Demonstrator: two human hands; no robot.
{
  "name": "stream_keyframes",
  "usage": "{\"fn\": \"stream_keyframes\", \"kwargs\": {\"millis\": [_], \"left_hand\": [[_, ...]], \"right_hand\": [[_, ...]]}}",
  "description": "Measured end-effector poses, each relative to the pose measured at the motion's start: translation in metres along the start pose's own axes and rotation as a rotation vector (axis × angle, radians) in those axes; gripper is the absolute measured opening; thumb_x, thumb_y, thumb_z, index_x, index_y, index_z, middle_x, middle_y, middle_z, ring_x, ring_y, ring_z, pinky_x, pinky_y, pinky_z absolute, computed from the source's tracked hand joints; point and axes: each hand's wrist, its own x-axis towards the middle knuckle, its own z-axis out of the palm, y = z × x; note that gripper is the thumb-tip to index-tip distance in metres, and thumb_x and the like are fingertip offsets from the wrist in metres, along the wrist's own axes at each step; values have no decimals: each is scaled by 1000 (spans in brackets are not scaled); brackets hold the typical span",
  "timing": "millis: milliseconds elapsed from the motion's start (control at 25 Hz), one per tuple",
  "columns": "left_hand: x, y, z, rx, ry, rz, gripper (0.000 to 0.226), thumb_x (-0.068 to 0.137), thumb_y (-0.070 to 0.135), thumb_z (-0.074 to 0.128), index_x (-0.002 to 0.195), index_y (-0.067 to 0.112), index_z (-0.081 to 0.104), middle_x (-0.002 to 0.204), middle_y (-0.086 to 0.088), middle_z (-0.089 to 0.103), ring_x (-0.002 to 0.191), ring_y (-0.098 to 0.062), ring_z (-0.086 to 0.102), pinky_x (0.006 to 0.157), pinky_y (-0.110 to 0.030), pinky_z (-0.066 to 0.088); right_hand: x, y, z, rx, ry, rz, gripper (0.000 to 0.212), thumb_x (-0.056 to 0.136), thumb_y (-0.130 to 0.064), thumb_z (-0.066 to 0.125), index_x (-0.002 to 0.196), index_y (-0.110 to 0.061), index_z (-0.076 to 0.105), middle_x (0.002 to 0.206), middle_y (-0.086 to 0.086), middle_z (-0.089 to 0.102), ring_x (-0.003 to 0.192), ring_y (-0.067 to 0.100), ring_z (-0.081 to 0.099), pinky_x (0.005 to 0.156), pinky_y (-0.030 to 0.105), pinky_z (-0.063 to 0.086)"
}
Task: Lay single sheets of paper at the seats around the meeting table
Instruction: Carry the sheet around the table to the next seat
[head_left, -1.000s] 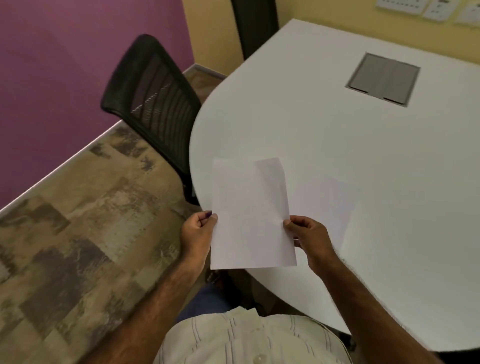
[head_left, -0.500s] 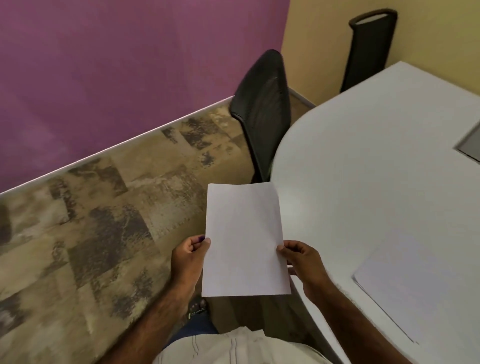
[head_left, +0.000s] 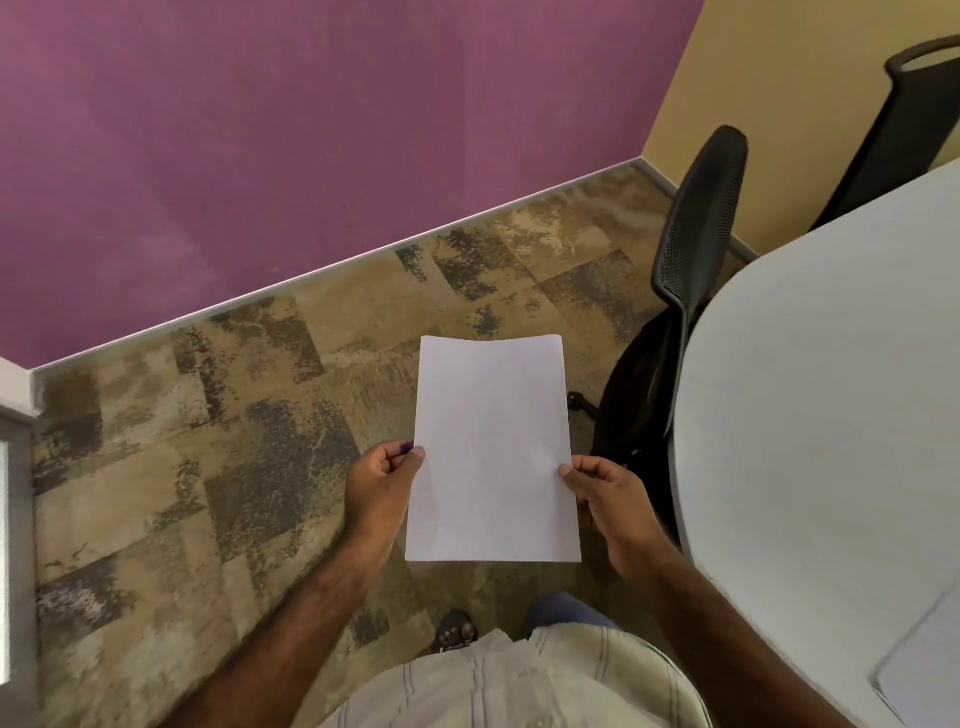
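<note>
Plain white rectangular paper sheets held over patterned brown-and-grey carpet floor, left of pale grey rounded meeting table, not over it. One sheet or a thin stack: cannot tell. Judged light, floppy, easily creased or caught by air; top edge bowing slightly. Best held at both long edges, as here, or slid off by a corner for a single sheet; smooth faces likely to cling together, so thumb-shear probably needed.

Left hand pinching left long edge, thumb on top, fingers curled beneath. Right hand pinching right long edge likewise, a little lower. Both forearms bare, reaching forward from striped cream shirt, paper roughly level at waist height.

Another white sheet already flat on table at bottom right. Black mesh-back office chair tucked against table edge ahead, likely next seat; second dark chair back beyond, by yellow wall. Purple wall on left.
</note>
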Motion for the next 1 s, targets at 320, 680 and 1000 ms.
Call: {"fn": "stream_keyframes", "kwargs": {"millis": [320,680,1000], "left_hand": [[101,35,-3,-81,2,-85,10,94,23,78,104,23,77,95,4,83,93,-21,79,78,-34,63],[268,128,29,17,-51,-101,15,95,26,77,109,19,78,97,2,83,94,-24,78,83,-41,65],[398,213,69,58,-100,-33,3,95,26,76,98,27,77,88,9,82,79,-11,78,61,-22,60]], "right_hand": [[79,-49,54,25,8,23,12,101,-28,73,106,-19,79,93,-11,83,83,6,80,64,24,59],[211,-121,118,98,92,-3,8,100,-24,75,104,-19,79,99,-3,85,91,23,82,81,40,66],[309,-207,159,127,160,7,11,100,-24,76,109,-18,78,103,0,85,95,26,81,81,47,64]]}}
